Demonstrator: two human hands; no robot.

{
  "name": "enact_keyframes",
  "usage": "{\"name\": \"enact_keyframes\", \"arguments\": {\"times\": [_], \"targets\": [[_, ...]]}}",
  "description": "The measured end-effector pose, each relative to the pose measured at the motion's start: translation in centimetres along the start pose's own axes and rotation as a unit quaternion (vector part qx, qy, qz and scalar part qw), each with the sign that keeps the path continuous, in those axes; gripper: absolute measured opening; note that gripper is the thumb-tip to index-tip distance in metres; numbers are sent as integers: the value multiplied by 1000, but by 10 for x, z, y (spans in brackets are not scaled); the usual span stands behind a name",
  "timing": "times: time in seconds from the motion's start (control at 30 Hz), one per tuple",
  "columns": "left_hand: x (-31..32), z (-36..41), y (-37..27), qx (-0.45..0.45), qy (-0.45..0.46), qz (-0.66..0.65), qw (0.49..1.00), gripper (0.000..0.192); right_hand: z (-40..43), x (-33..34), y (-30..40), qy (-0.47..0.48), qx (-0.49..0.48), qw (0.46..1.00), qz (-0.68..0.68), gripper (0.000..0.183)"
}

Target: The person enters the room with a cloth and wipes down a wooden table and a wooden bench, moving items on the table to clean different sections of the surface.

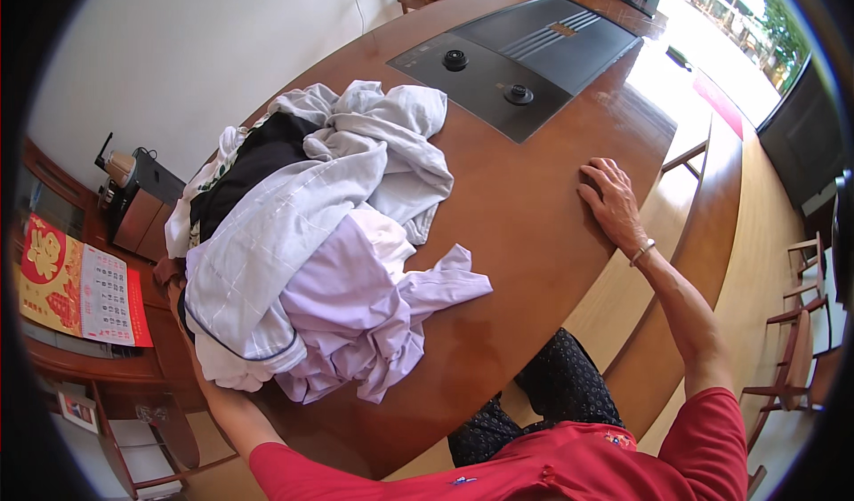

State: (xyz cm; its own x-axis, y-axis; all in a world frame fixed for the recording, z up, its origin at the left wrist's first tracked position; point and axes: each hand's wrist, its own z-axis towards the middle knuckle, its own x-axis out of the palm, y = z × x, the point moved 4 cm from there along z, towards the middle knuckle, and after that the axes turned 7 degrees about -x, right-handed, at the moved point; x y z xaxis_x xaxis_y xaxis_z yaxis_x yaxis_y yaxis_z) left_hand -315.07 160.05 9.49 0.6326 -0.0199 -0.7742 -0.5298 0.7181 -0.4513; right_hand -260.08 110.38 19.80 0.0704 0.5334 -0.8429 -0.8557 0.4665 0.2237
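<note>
A heap of loose clothes lies on the left part of the brown wooden table [507,221]. Nearest me in it is a lilac garment [353,287]; across the middle runs a light grey checked garment [287,214], with a black garment [257,167] behind it. My left arm reaches round the heap's left side; my left hand [170,271] shows only in part at its far left edge, and the clothes hide its fingers. My right hand [610,201] rests on the table near its right edge, fingers slightly spread, holding nothing, a bangle [642,252] on the wrist.
A dark panel with two round black fittings [494,81] is set in the table's far part. A wooden bench [694,234] runs along the right side, chairs [794,341] beyond. At left are a wall calendar [87,287] and a dark box-shaped appliance [143,201].
</note>
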Motion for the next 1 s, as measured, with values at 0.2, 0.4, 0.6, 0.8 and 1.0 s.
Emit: {"name": "enact_keyframes", "arguments": {"times": [0.2,0.4,0.6,0.8,1.0], "targets": [[-4,61,44,-41,-23,-8,999,40,-2,8,-6,-13,-26,999,14,31],[-49,-16,28,-153,-66,38,985,50,-1,13,-29,-3,-34,999,-13,28],[-97,-137,-97,-381,-31,100,919,68,1,26,-33,38,-39,998,-4,38],[-108,-230,-170,-398,-52,66,914,61,-8,32,-40,50,-20,999,-5,44],[-100,-263,-225,-250,-140,194,938,37,-3,34,-41,50,-46,998,7,43]]}}
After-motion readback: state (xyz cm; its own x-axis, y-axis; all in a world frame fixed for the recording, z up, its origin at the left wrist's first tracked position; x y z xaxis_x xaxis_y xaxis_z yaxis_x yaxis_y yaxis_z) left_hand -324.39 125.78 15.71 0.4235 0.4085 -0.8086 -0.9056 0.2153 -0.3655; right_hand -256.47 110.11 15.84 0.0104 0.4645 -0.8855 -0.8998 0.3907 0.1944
